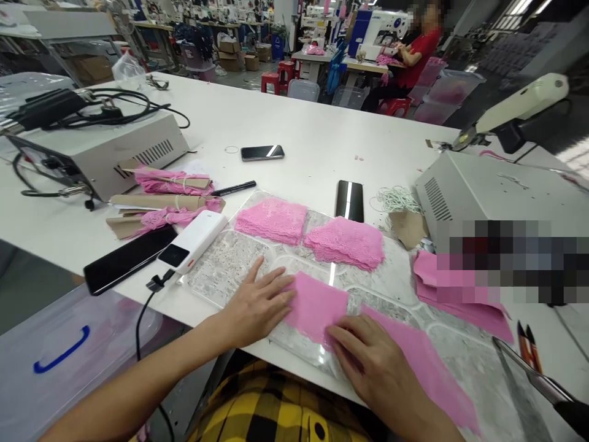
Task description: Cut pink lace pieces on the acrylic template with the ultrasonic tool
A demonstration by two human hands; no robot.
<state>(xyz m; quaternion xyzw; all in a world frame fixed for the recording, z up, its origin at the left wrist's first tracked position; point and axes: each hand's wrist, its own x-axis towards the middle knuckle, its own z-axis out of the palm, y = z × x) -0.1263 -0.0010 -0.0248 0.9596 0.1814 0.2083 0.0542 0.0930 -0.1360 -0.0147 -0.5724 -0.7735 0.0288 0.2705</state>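
Note:
In front of me a small pink fabric piece (317, 305) lies flat on a clear-topped, marble-patterned mat (221, 264). My left hand (260, 301) rests with spread fingers at its left edge. At its lower right corner, my right hand (372, 356) has thumb and fingers closed on the fabric. A longer pink fabric strip (427, 356) runs beside and partly behind the right hand. Two stacks of pink lace pieces, a left stack (271, 219) and a right stack (345, 241), sit farther back on the mat.
Folded pink fabric (464, 301), tweezers (529, 368) and a grey box (497, 190) are at right. Left are a white power bank (196, 239), a dark phone (129, 258), tied pink bundles (172, 181) and another machine box (133, 153). A person in red (414, 61) sits sewing beyond.

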